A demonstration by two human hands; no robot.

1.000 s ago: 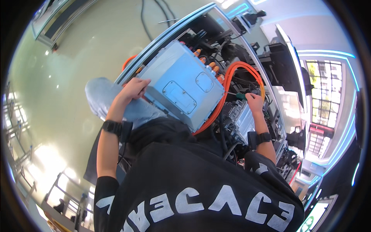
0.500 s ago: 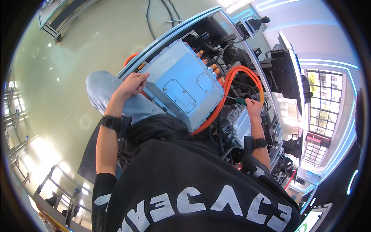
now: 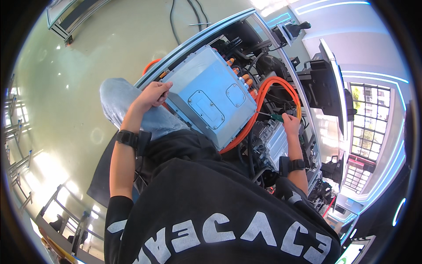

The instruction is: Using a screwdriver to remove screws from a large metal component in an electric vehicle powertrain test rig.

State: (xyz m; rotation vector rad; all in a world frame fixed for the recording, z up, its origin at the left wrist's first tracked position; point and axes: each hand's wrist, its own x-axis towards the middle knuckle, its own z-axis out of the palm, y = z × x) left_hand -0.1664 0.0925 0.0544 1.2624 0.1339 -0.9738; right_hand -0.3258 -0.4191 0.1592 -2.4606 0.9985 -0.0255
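Observation:
A silver-blue metal box with two bolted cover plates lies tilted in an aluminium frame. My right hand is closed round the green handle of a screwdriver. Its thin shaft points left, across the thick orange cables, to the box's right edge; whether the tip sits on a bolt is too small to tell. At the box's left edge is my left hand, its fingers curled together above my knee. What those fingers hold, if anything, is hidden.
The aluminium frame edges the work on the far side. Orange connectors line the box's right side. Below the screwdriver sits a finned metal unit. A black monitor-like panel stands to the right, and dark cables lie on the floor.
The view has shifted slightly. My right hand still grips the screwdriver, whose shaft now shows more clearly against the box's edge. My left hand stays closed at the box's left edge.

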